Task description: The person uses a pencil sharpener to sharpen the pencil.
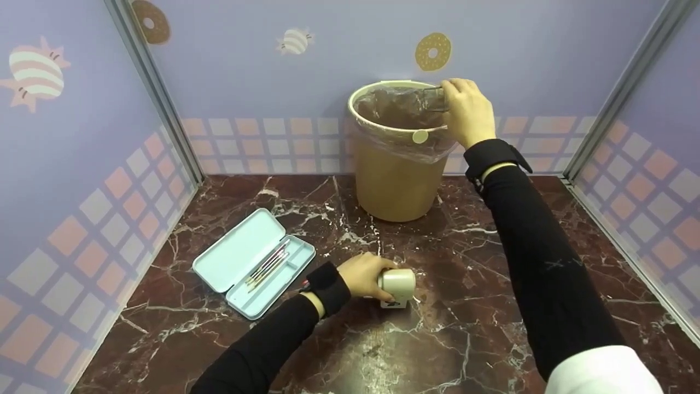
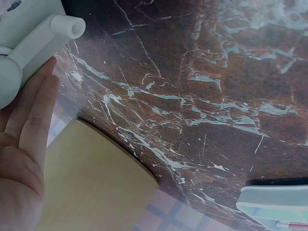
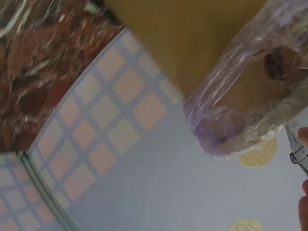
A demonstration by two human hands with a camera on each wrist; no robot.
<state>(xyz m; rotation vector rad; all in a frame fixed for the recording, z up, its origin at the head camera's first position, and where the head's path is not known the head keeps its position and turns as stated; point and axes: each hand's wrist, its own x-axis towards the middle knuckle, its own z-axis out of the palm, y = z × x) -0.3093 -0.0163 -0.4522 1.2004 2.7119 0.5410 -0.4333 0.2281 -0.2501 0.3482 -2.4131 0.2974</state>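
My left hand [image 1: 365,275] grips a pale cream hand-crank pencil sharpener [image 1: 399,283] on the marble table. Its crank handle [image 2: 41,41] shows in the left wrist view, beside my extended fingers. Farther back, my right hand [image 1: 469,111] pinches a small see-through drawer [image 1: 436,99] over the right side of a brown bin's mouth. The bin [image 1: 398,180] has a cream rim and a clear plastic liner [image 1: 432,150] hanging over its edge. Only fingertips and part of the drawer [image 3: 299,151] appear in the right wrist view. The drawer's contents cannot be made out.
An open light-blue pencil case [image 1: 240,249] lies left of the sharpener, with several pencils [image 1: 266,269] in its long compartment. Patterned lilac walls [image 1: 246,65] close off the back and both sides of the table [image 1: 306,350]; the bin stands near the back wall.
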